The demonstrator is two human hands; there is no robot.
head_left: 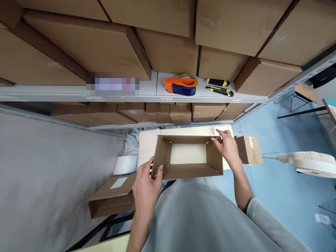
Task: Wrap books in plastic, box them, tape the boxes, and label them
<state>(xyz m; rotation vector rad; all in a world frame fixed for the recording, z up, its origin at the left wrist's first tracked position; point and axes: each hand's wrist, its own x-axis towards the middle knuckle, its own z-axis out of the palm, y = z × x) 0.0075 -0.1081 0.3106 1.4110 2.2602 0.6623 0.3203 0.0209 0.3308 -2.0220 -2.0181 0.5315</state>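
A rectangular cardboard box (187, 171) stands with its open top towards me, above the pale yellow table (148, 148). A cream surface shows at its bottom; I cannot tell whether this is a floor of the box or the table seen through it. My left hand (147, 185) grips the box's near left corner, thumb over the rim and fingers along the outside. At the far right corner, my right hand (228, 145) pinches the wall, its thumb on the inner side. A white piece of paper or label (217, 131) lies beside the right fingertips.
On the shelf (147, 89) ahead lie an orange and blue tape dispenser (181, 85) and two box cutters (219, 86), with cartons behind. A closed carton (249, 149) and a white fan (313, 163) stand right; an open carton (112, 196) and a white roll (125, 164) are left.
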